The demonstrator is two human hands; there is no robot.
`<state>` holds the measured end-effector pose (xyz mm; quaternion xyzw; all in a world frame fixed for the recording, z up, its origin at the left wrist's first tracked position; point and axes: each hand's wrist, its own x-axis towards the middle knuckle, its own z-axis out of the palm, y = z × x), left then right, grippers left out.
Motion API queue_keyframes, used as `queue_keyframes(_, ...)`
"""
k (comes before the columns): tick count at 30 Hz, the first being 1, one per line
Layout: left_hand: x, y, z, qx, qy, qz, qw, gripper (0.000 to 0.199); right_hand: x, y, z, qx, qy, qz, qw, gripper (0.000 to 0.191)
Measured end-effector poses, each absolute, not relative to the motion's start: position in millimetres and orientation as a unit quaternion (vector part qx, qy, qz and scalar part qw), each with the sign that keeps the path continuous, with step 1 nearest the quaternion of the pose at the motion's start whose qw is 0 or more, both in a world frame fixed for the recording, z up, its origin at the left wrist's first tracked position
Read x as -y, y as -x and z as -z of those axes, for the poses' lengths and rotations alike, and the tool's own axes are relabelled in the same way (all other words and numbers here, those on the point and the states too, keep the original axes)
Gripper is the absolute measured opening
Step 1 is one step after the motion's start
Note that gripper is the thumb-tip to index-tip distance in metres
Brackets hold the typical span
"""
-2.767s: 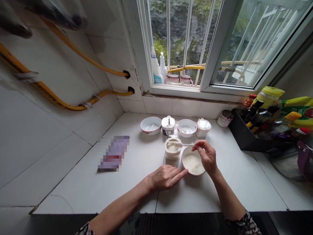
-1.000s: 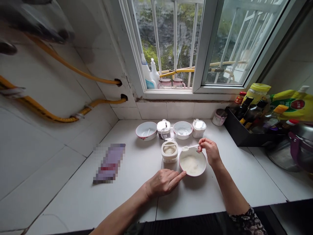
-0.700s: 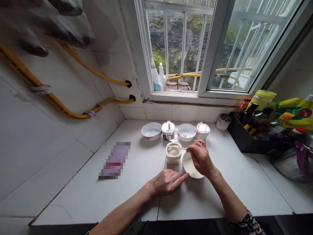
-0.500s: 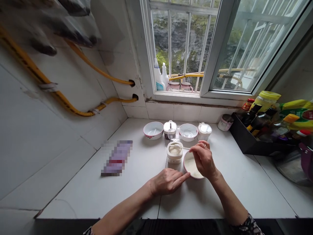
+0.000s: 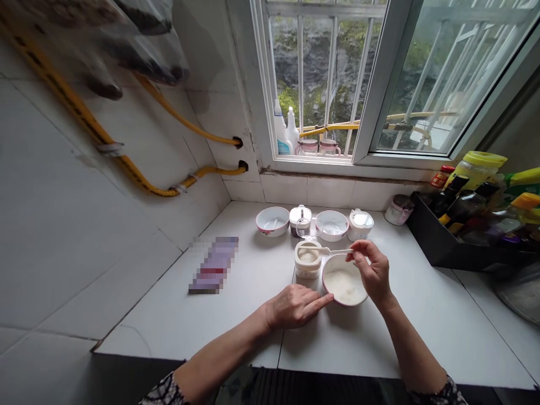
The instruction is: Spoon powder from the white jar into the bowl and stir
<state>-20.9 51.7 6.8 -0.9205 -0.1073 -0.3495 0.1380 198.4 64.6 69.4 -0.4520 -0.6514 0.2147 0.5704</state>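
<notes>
Pinched between the thumb and fingers of my right hand (image 5: 373,273) is a small white spoon (image 5: 337,251). It lies nearly level, its head between the open seasoning jar (image 5: 307,269) and the far rim of a bowl. White powder or fine grains show inside the jar. The bowl (image 5: 346,284) holds pale, whitish contents that I cannot identify. My left hand (image 5: 293,306) rests on the counter with its index finger stretched out, the tip touching the bowl's near left side. Its other fingers are loosely bent and grip nothing.
Behind stand a bowl with a spoon (image 5: 272,228), a lidded jar (image 5: 300,216), another bowl (image 5: 332,232) and a second lidded jar (image 5: 361,225). A dark-lidded jar (image 5: 399,210) and a black box of bottles (image 5: 439,244) are at right. A blurred purple packet (image 5: 215,267) lies left.
My right hand has drawn the spoon rightward from over the open jar toward the bowl, uncovering more of the bowl. The left hand keeps its place at the bowl. The view has shifted slightly.
</notes>
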Motion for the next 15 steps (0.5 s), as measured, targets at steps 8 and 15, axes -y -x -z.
queue_keyframes(8, -49.9, 21.3, -10.0, 0.104, 0.923, 0.352, 0.113, 0.038, -71.5, -230.8, -87.0, 0.723, 0.453, -0.133, 0.504, 0.012)
queue_keyframes(15, -49.6, 21.8, -10.9, 0.104, 0.921, 0.357, 0.115, 0.042, -77.3, -232.8, -77.5, 0.814, 0.419, -0.014, 0.401, 0.015)
